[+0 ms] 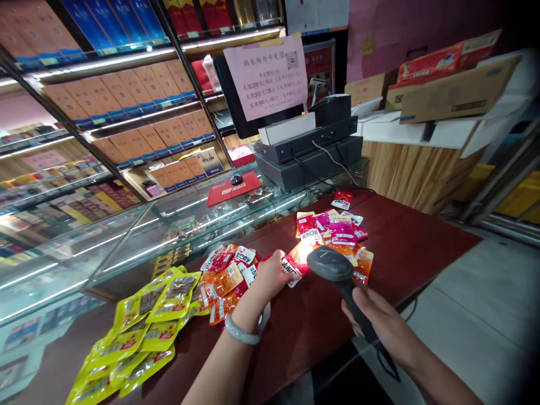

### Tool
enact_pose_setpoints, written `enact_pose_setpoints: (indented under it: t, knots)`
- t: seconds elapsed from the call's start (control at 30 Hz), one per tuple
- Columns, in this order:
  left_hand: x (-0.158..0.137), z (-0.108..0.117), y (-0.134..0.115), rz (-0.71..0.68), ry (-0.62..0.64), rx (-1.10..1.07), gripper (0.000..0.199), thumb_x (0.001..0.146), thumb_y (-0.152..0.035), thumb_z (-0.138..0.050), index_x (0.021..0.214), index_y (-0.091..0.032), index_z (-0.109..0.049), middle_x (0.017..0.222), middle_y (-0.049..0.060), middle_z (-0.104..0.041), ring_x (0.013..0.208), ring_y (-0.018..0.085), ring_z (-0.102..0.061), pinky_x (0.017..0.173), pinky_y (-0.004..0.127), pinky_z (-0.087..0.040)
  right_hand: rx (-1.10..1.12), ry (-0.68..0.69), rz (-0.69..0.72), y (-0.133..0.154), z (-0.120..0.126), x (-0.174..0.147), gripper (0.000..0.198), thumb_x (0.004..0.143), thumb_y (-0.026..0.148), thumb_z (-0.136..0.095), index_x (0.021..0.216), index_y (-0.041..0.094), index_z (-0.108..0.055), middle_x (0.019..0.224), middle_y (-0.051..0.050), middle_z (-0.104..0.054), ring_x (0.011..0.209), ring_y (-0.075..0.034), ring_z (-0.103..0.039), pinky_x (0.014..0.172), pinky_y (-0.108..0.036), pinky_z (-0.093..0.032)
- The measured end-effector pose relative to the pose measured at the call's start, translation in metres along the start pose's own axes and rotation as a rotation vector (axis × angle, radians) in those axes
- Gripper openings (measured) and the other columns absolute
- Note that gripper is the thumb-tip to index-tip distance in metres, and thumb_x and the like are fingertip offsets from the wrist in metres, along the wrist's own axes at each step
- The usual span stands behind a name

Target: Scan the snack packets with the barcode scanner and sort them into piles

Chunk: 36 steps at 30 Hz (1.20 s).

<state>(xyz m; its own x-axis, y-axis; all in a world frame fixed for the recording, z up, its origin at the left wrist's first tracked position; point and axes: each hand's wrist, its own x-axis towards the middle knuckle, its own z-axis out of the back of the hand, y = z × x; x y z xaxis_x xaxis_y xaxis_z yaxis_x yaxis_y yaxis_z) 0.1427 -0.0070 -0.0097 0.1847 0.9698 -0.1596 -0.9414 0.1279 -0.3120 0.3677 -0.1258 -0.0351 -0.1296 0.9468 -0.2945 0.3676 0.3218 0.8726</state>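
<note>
Sachet (300,257), red and orange with a white label, brightly lit, contents not legible: in the head view, pinched between thumb and fingers of the left hand (272,275), above a dark red tabletop (413,236), just in front of the scanner's head. Barcode scanner (331,263), dark grey, pistol-shaped, corded: gripped round its handle by the right hand (373,312). Yellow pouches (141,337), overlapping, on the table at left; clear windows on some show a brown filling. Mixed sachets (225,278), red, orange and white, piled between the pouches and the left hand. Second sachet pile (337,228), including magenta ones, beyond the scanner; one red sachet (342,199) just behind it. Glass display case (169,225), adjoining the table, holding small goods too blurred to identify. Wall shelves (139,53), bearing rows of orange boxes (145,84) with blue bases and blue boxes (122,25). Cardboard carton (459,90), right rear, tilted, contents hidden.
</note>
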Motion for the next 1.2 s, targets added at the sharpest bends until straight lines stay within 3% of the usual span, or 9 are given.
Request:
enact_pose_setpoints:
  t: [0.2, 0.3, 0.4, 0.57, 0.73, 0.83, 0.97, 1.07, 1.2]
  knots:
    - [-0.028, 0.033, 0.044, 0.236, 0.006, 0.187, 0.057, 0.078, -0.043, -0.067, 0.127, -0.019, -0.050, 0.112, 0.014, -0.071, 0.108, 0.031, -0.065, 0.091, 0.038, -0.043, -0.030, -0.061, -0.032, -0.011, 0.006, -0.009, 0.060, 0.071, 0.070, -0.072, 0.106, 0.022, -0.068, 0.071, -0.001, -0.063, 0.060, -0.015, -0.057, 0.052, -0.023, -0.041]
    - [-0.031, 0.048, 0.056, 0.294, -0.160, 0.351, 0.063, 0.078, -0.049, -0.067, 0.131, -0.019, -0.050, 0.128, 0.019, -0.063, 0.125, 0.037, -0.053, 0.102, 0.049, -0.036, -0.038, -0.055, -0.027, -0.019, 0.015, -0.012, 0.062, 0.070, 0.070, -0.073, 0.114, 0.026, -0.071, 0.085, -0.005, -0.070, 0.072, -0.020, -0.064, 0.061, -0.028, -0.049]
    - [-0.015, 0.039, 0.035, 0.179, -0.273, 0.304, 0.056, 0.083, -0.055, -0.060, 0.126, -0.020, -0.056, 0.129, 0.016, -0.062, 0.124, 0.034, -0.053, 0.103, 0.045, -0.037, -0.056, -0.020, -0.026, -0.023, 0.023, -0.012, 0.061, 0.073, 0.067, -0.073, 0.117, 0.025, -0.072, 0.084, -0.006, -0.070, 0.074, -0.021, -0.065, 0.066, -0.031, -0.052]
    - [0.029, -0.008, -0.032, -0.097, -0.139, 0.180, 0.052, 0.081, -0.060, -0.062, 0.118, -0.024, -0.064, 0.120, 0.011, -0.065, 0.114, 0.030, -0.057, 0.096, 0.039, -0.042, -0.090, -0.099, -0.014, -0.015, 0.027, -0.015, 0.069, 0.072, 0.070, -0.072, 0.121, 0.022, -0.069, 0.072, -0.002, -0.065, 0.062, -0.016, -0.059, 0.052, -0.023, -0.041]
    - [0.050, -0.024, -0.059, -0.123, -0.080, 0.216, 0.064, 0.071, -0.050, -0.076, 0.127, -0.028, -0.056, 0.131, 0.010, -0.058, 0.121, 0.029, -0.051, 0.098, 0.039, -0.040, -0.107, -0.118, 0.041, -0.009, 0.031, -0.021, 0.067, 0.075, 0.070, -0.069, 0.117, 0.018, -0.068, 0.060, 0.002, -0.056, 0.052, -0.012, -0.047, 0.050, -0.022, -0.034]
    - [0.048, -0.018, -0.051, -0.105, -0.056, 0.235, 0.059, 0.067, -0.049, -0.079, 0.115, -0.023, -0.058, 0.127, 0.012, -0.060, 0.121, 0.031, -0.052, 0.099, 0.040, -0.039, -0.112, -0.141, 0.042, -0.008, 0.034, -0.021, 0.066, 0.074, 0.070, -0.069, 0.113, 0.017, -0.069, 0.059, 0.002, -0.056, 0.051, -0.012, -0.047, 0.050, -0.023, -0.034]
    - [0.035, -0.010, -0.026, -0.002, 0.008, 0.056, 0.053, 0.071, -0.042, -0.077, 0.113, -0.022, -0.052, 0.106, 0.006, -0.069, 0.102, 0.026, -0.065, 0.088, 0.034, -0.044, -0.079, -0.160, 0.010, -0.009, 0.034, -0.018, 0.068, 0.072, 0.072, -0.070, 0.115, 0.019, -0.069, 0.059, 0.002, -0.057, 0.050, -0.012, -0.049, 0.048, -0.022, -0.036]
    - [0.020, -0.004, -0.004, 0.018, -0.040, -0.095, 0.044, 0.075, -0.033, -0.074, 0.111, -0.024, -0.051, 0.102, 0.003, -0.070, 0.091, 0.020, -0.067, 0.076, 0.027, -0.044, -0.029, -0.198, -0.024, -0.011, 0.033, -0.015, 0.072, 0.067, 0.072, -0.074, 0.116, 0.020, -0.068, 0.064, 0.000, -0.061, 0.056, -0.014, -0.056, 0.049, -0.022, -0.039]
    - [-0.001, 0.008, 0.016, 0.062, -0.113, -0.080, 0.033, 0.079, -0.030, -0.069, 0.106, -0.024, -0.052, 0.088, 0.001, -0.070, 0.085, 0.019, -0.066, 0.072, 0.026, -0.042, -0.034, -0.157, -0.021, -0.011, 0.030, -0.011, 0.069, 0.071, 0.070, -0.072, 0.116, 0.019, -0.065, 0.067, 0.000, -0.062, 0.055, -0.013, -0.055, 0.048, -0.021, -0.038]
